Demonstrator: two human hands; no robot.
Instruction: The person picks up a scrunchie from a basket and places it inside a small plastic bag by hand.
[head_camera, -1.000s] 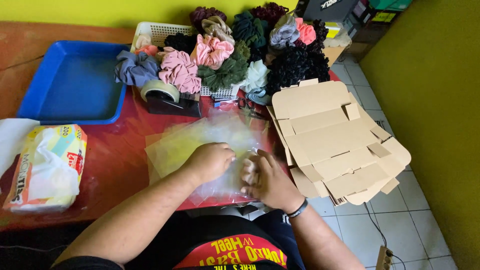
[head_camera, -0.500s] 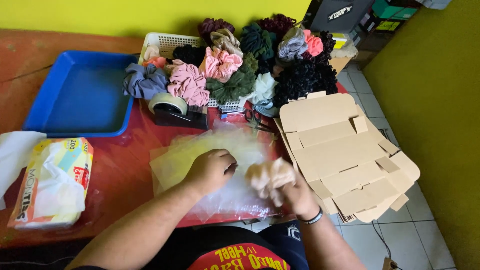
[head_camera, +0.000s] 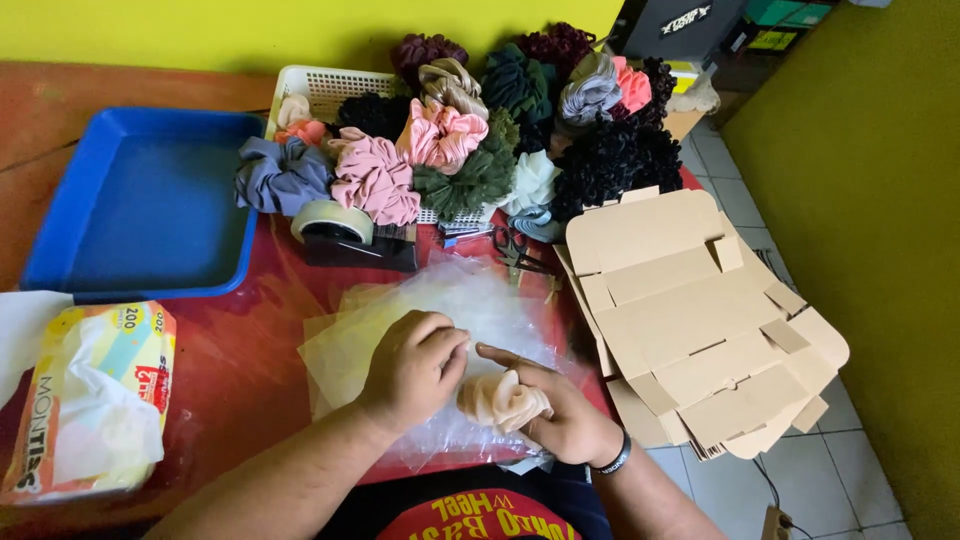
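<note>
- The cream scrunchie (head_camera: 503, 400) sits low in the frame, near 6 o'clock, in the right hand (head_camera: 560, 415), whose fingers curl closed around it so it stays bunched small.
- The left hand (head_camera: 415, 365), just at 9 o'clock of the scrunchie, presses loosely closed on the clear plastic bags (head_camera: 450, 310); it seems to pin the slippery film flat, fingertips at its edge.
- The bags lie stacked on the red table (head_camera: 240, 360), directly under both hands, so bag and scrunchie meet in one spot.
- At 3 o'clock, flat cardboard box blanks (head_camera: 690, 320) are fanned within reach.
- At 12 o'clock stand a tape dispenser (head_camera: 345, 235) and scissors (head_camera: 515, 248), close behind the bags.
- Beyond them, a white basket (head_camera: 335, 85) overflows with a heap of scrunchies (head_camera: 470, 130) in many colours.
- At 10 o'clock is a blue tray (head_camera: 150, 200); at 8 o'clock a tissue pack (head_camera: 90, 400).
</note>
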